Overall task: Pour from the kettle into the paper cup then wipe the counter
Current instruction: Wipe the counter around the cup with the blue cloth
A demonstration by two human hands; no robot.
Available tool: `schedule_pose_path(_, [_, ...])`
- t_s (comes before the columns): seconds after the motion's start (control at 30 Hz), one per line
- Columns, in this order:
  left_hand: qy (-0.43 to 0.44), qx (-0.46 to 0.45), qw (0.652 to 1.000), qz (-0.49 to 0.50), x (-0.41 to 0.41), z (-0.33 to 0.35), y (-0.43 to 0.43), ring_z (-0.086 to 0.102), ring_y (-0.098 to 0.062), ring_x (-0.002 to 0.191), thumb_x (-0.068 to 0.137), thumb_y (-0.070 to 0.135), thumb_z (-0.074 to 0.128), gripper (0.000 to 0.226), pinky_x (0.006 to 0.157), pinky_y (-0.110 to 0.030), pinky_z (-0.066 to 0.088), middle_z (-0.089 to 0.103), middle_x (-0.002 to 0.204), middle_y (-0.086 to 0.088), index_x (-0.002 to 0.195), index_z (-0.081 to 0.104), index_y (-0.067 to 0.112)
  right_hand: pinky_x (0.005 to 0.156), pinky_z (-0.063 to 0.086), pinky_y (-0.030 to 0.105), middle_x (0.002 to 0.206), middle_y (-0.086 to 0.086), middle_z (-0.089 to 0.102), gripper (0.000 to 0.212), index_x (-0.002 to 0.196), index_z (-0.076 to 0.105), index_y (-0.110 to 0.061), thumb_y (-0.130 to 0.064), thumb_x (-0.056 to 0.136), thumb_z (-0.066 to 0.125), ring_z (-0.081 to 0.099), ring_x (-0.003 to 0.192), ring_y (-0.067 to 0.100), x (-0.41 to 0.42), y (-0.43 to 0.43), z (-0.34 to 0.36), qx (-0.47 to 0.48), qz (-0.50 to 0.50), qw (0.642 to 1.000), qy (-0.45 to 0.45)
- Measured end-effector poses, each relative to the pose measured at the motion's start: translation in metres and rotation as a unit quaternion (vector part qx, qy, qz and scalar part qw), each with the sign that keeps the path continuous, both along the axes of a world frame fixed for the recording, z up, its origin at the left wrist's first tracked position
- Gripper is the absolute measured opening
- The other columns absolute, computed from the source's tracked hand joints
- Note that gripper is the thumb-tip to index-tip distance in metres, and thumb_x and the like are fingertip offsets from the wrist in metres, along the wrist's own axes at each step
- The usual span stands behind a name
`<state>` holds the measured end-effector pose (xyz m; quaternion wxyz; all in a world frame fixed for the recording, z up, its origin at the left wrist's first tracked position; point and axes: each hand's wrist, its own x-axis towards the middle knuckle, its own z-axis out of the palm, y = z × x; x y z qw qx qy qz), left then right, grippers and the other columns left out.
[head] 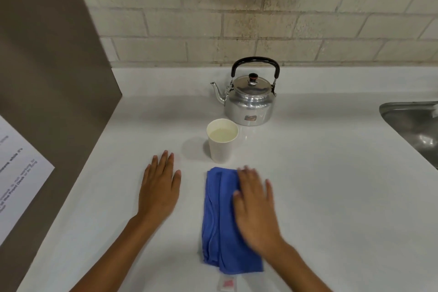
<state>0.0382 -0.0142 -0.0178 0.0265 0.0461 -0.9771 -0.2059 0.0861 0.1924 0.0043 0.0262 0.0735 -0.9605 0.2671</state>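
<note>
A shiny silver kettle (pixel 248 102) stands upright on the white counter (pixel 320 185), near the brick wall (pixel 237 19) at the back. It has a black handle that arches over the top, a lid with a dark round knob, and a thin curved spout pointing to the left. There is a small sticker low on its front. Just in front of the kettle, a little to the left, stands a white paper cup (pixel 221 141). The cup is upright and has pale liquid in it, close to the top. Nearer to the person lies a blue cloth (pixel 220 225), folded into a long strip with soft wrinkles. A small white tag with red on it peeks out at its near end. The right hand (pixel 257 208) lies flat and spread out on the right side of the cloth, pressing down, and it looks a bit blurry. The left hand (pixel 160 187) lies flat on the bare counter, fingers together, not holding anything, beside the cloth but not touching it. A metal sink (pixel 412 125) sits at the far right edge. A white paper with print (pixel 16 173) hangs on the brown panel (pixel 47 66) at the left.
</note>
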Motion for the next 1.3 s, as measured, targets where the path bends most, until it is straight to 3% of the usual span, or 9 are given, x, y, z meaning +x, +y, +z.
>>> schedule_pose_path(0.13, [0.058,0.032,0.995,-0.070,0.030,0.020,0.041,0.003,-0.013,0.143,0.097,0.030,0.026,0.048,0.113,-0.024,-0.004,0.007,0.151,0.009,0.142,0.018,0.018,0.116,-0.004,0.038,0.158,0.007,0.003,0.052,0.146,0.007,-0.014,-0.021,0.098,0.026,-0.003,0.145,0.021,-0.048,0.050,0.003,0.042,-0.080,0.996,0.015])
schedule_pose_path(0.23, [0.033,0.013,0.988,-0.148,0.058,0.029,0.093,0.006,-0.018,0.143,0.092,0.046,0.008,0.056,0.116,-0.040,0.003,0.004,0.148,0.012,0.141,0.024,0.022,0.117,-0.003,0.041,0.158,0.008,-0.004,0.052,0.146,0.002,-0.014,-0.024,0.099,0.023,-0.007,0.145,0.022,-0.075,0.061,-0.008,0.093,-0.053,0.994,0.007])
schedule_pose_path(0.37, [-0.027,-0.123,0.974,-0.189,0.074,0.028,0.137,0.048,-0.016,0.124,0.087,0.055,0.024,0.056,0.106,-0.037,0.034,0.052,0.135,0.004,0.122,0.056,0.025,0.118,-0.005,0.042,0.158,0.006,-0.009,0.053,0.145,-0.005,-0.016,-0.031,0.100,0.017,-0.011,0.144,0.021,-0.091,0.059,-0.023,0.131,-0.027,0.991,0.001])
schedule_pose_path(0.5, [-0.048,-0.145,0.972,-0.177,0.076,0.019,0.128,0.045,-0.016,0.127,0.085,0.055,0.030,0.057,0.106,-0.037,0.010,0.048,0.138,0.005,0.130,0.048,0.025,0.117,-0.006,0.040,0.157,0.006,-0.009,0.055,0.145,-0.008,-0.016,-0.035,0.099,0.015,-0.012,0.144,0.020,-0.095,0.061,-0.032,0.150,-0.026,0.988,0.005])
schedule_pose_path(0.77, [0.007,-0.148,0.983,-0.109,0.055,0.006,0.050,0.048,-0.023,0.124,0.095,0.038,0.006,0.056,0.104,-0.039,0.025,0.050,0.136,-0.001,0.132,0.044,0.021,0.118,-0.003,0.040,0.158,0.002,-0.005,0.054,0.145,-0.003,-0.016,-0.036,0.098,0.013,-0.008,0.144,0.016,-0.094,0.061,-0.036,0.148,-0.034,0.988,0.005])
schedule_pose_path(0.93, [-0.041,-0.131,0.990,-0.014,-0.002,-0.001,0.019,-0.011,-0.023,0.142,0.095,0.039,0.010,0.053,0.116,-0.039,-0.003,-0.010,0.155,0.000,0.136,-0.022,0.027,0.119,-0.004,0.039,0.158,0.001,-0.004,0.054,0.145,-0.005,-0.016,-0.036,0.097,0.010,-0.009,0.144,0.015,-0.095,0.060,-0.039,0.152,-0.035,0.988,-0.002])
schedule_pose_path(1.03, [-0.043,-0.140,0.989,-0.011,-0.014,-0.002,0.043,-0.013,-0.027,0.141,0.097,0.036,0.011,0.053,0.115,-0.042,-0.006,-0.011,0.155,-0.001,0.141,-0.014,0.021,0.119,-0.004,0.039,0.158,0.001,-0.004,0.054,0.145,-0.005,-0.017,-0.037,0.097,0.010,-0.009,0.144,0.015,-0.095,0.060,-0.040,0.153,-0.032,0.988,-0.008])
schedule_pose_path(1.17, [0.022,-0.142,0.987,-0.075,0.020,0.001,0.033,0.040,-0.023,0.131,0.096,0.033,0.002,0.054,0.102,-0.044,0.040,0.043,0.142,-0.001,0.137,0.034,0.018,0.118,-0.001,0.038,0.158,0.000,-0.002,0.054,0.145,-0.005,-0.018,-0.037,0.097,0.009,-0.007,0.144,0.014,-0.095,0.062,-0.041,0.157,-0.032,0.987,0.000])
schedule_pose_path(1.3, [-0.002,-0.073,0.996,-0.049,0.002,-0.004,-0.005,0.015,-0.018,0.141,0.096,0.036,0.010,0.047,0.114,-0.036,0.018,0.021,0.152,0.006,0.141,0.004,0.022,0.118,-0.002,0.038,0.158,-0.001,-0.003,0.054,0.144,-0.008,-0.019,-0.038,0.096,0.007,-0.008,0.144,0.012,-0.095,0.061,-0.042,0.158,-0.037,0.987,-0.007])
